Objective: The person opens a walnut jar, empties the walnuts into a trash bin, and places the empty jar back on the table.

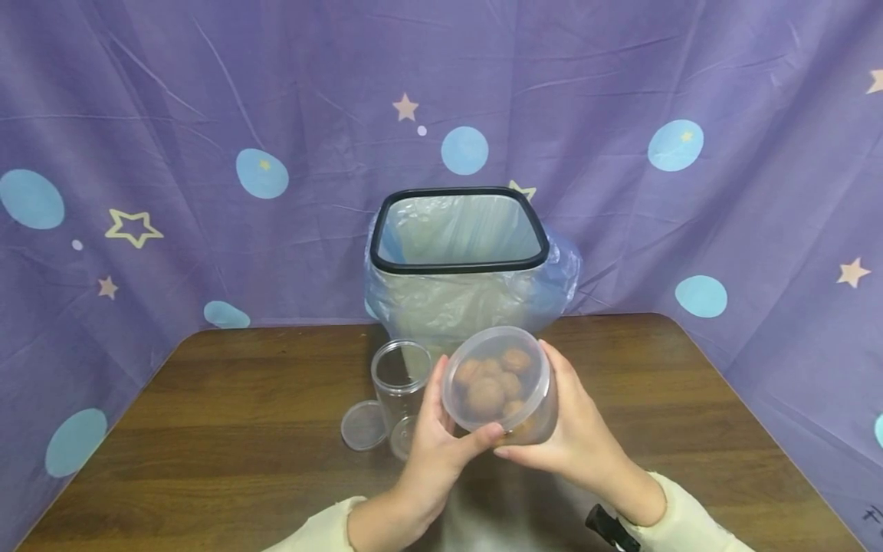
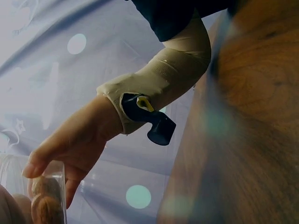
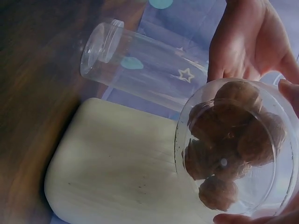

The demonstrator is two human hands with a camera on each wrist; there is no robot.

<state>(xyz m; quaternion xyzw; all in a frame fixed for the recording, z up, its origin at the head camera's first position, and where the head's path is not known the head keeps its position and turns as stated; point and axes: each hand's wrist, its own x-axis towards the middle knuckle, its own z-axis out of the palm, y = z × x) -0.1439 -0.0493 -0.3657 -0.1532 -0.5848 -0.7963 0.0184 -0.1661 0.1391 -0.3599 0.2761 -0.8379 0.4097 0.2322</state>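
Both hands hold a clear plastic jar (image 1: 498, 387) above the table, its frosted lid facing up and tilted toward the head camera. Several walnuts (image 3: 233, 130) lie inside it, seen through the bottom in the right wrist view. My left hand (image 1: 431, 460) grips the left side, thumb along the lower lid edge. Around the right side curls my right hand (image 1: 586, 429), its thumb under the lid's rim. Just left of the held jar stands a taller clear jar (image 1: 398, 395), uncovered, with a loose clear lid (image 1: 363, 426) lying beside its base.
A pale bin (image 1: 455, 303) with a black rim and a bluish plastic liner (image 1: 562, 264) stands behind the jars, at the back of the wooden table (image 1: 241, 429). A purple patterned curtain (image 1: 331, 92) hangs around the table.
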